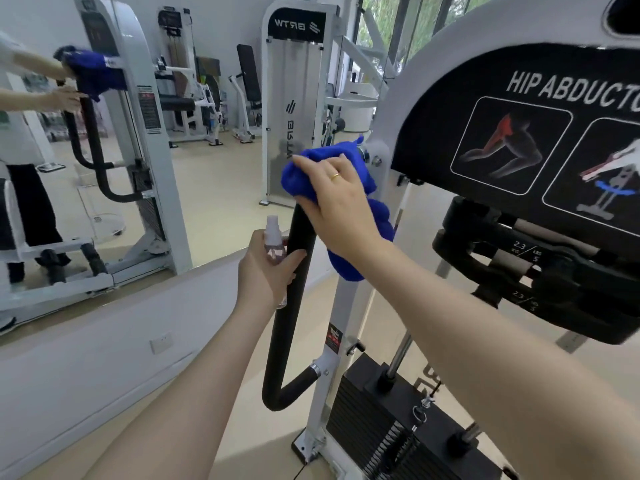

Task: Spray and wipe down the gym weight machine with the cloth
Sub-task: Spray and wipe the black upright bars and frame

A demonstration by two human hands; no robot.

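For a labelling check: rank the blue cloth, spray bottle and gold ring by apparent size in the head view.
1. blue cloth
2. spray bottle, partly hidden by the left hand
3. gold ring on the right hand

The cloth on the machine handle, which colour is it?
The cloth is bright blue, seen in the head view under the right hand.

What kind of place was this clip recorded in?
A gym, most likely a commercial or club fitness room. The machine being wiped carries a "HIP ABDUCTOR" placard above a weight stack, and a large wall mirror reflects several more weight machines on a pale floor.
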